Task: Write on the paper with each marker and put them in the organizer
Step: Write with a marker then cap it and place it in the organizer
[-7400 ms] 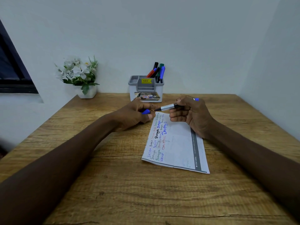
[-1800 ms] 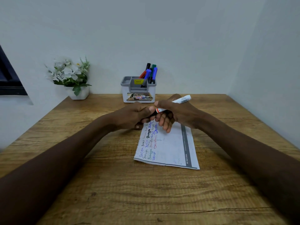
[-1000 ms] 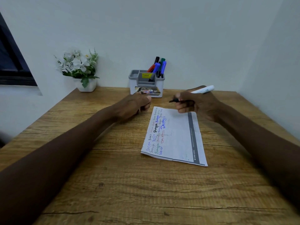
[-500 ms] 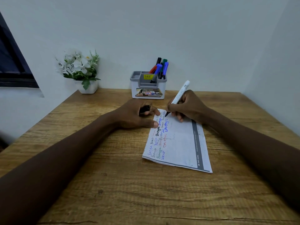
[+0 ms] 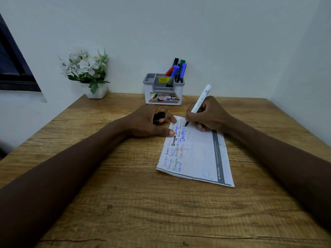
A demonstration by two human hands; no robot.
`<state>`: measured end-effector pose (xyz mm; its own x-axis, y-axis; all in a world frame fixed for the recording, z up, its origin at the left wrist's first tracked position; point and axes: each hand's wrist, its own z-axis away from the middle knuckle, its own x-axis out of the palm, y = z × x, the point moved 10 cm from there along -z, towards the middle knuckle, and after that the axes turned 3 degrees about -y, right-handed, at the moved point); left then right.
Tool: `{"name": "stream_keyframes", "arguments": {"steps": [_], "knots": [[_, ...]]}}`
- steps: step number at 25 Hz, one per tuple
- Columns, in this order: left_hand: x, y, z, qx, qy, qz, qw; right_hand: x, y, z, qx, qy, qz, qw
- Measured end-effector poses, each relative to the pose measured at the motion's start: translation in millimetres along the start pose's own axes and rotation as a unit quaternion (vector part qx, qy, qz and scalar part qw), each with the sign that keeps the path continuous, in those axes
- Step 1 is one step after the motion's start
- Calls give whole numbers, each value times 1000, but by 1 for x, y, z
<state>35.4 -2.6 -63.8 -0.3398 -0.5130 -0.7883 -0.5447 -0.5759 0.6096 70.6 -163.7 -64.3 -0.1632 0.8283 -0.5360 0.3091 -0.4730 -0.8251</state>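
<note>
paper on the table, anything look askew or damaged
The paper lies skewed to the table edge, its writing running sideways; the left hand, gripping a black cap, pins its far corner. The right hand holds the marker. No tears or spills show.

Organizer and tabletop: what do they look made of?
Organizer: likely moulded plastic, white body with grey top, smooth, with rounded corners. Tabletop: wood or wood-look laminate, matte, with visible grain and knots; I cannot tell which.
</note>
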Motion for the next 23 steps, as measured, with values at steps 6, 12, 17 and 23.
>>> {"name": "stream_keyframes", "arguments": {"steps": [6,12,17,23], "knots": [[0,2,0,16,1,-11,1000,1,-5,3,7,9,15,1000],[-2,0,2,9,4,-2,1000,-1,-2,2,22,19,-6,1000],[-1,2,1,9,0,0,1000,-1,0,1,28,24,0,999],[-1,2,1,11,0,4,1000,-4,3,0,46,35,0,998]]}}
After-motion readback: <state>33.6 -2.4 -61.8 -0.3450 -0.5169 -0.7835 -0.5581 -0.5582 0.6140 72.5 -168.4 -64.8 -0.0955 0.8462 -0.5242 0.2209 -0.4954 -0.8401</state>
